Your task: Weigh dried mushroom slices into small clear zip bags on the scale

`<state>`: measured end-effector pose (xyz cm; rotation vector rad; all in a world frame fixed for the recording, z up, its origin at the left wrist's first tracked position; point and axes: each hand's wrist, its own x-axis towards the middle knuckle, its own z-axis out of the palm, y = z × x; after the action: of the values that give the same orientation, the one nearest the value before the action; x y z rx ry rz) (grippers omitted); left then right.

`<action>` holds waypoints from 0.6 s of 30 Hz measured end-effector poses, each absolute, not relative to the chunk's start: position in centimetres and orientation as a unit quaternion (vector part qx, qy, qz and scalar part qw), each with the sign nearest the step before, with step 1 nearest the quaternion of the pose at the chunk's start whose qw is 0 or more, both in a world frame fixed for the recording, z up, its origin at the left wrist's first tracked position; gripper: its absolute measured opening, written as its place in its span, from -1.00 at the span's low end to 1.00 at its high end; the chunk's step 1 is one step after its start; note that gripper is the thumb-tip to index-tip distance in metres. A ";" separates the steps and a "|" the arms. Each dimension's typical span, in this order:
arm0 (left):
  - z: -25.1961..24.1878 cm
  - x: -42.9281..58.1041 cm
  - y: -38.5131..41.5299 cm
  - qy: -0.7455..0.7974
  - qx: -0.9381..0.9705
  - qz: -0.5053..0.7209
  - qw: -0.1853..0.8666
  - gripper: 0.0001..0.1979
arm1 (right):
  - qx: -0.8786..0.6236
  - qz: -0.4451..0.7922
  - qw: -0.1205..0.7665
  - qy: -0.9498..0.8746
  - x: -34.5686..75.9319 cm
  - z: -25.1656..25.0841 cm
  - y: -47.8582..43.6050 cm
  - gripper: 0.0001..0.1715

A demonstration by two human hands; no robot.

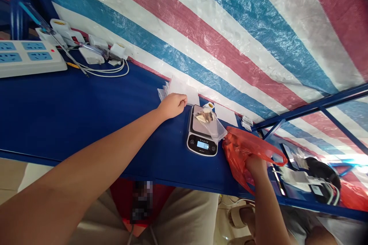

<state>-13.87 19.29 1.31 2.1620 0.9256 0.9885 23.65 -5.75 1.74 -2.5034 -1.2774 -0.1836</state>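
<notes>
**Two hands out at the blue bench**

Stretches the left hand (172,105) across the blue table (86,115) to its far edge. Curls it into a loose fist, knuckles up, touching the near corner of a stack of clear sachets (178,86) that leans against the striped tarp (230,26). Cannot tell whether a sachet sits pinched inside the fist.

Buries the right hand (255,165) in the mouth of a red plastic bag (244,145) at the table's near edge, just right of the scale. Cannot tell whether spread or closed in there, with only the back of the hand and the wrist in view.

Shows between the two hands a small digital scale (202,138) with a blue-lit display, digits too small to read. Carries on its plate a clear pouch (211,122) of brownish pieces, with one corner overhanging toward the red bag.

Shows white paper slips (226,115) just behind the scale. Shows at far left a white power strip (28,57), with white chargers (92,48) and looped cable beside it.
</notes>
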 end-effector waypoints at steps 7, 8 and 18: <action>1.3 -13.9 19.4 0.349 0.808 0.372 0.296 -0.76 | -0.906 -0.043 0.208 -0.365 23.1 4.3 -8.1 -0.38; 1.3 -13.9 19.4 0.349 0.808 0.372 0.295 -0.77 | -0.905 -0.036 0.220 -0.362 23.2 4.5 -8.4 -0.37; 1.2 -13.9 19.6 0.345 0.804 0.384 0.294 -0.79 | -0.889 0.007 0.289 -0.355 23.5 4.3 -10.4 -0.47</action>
<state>-13.94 19.56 1.19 2.1412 0.9186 1.0215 23.50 -10.45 4.35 -2.3726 -0.9468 0.0174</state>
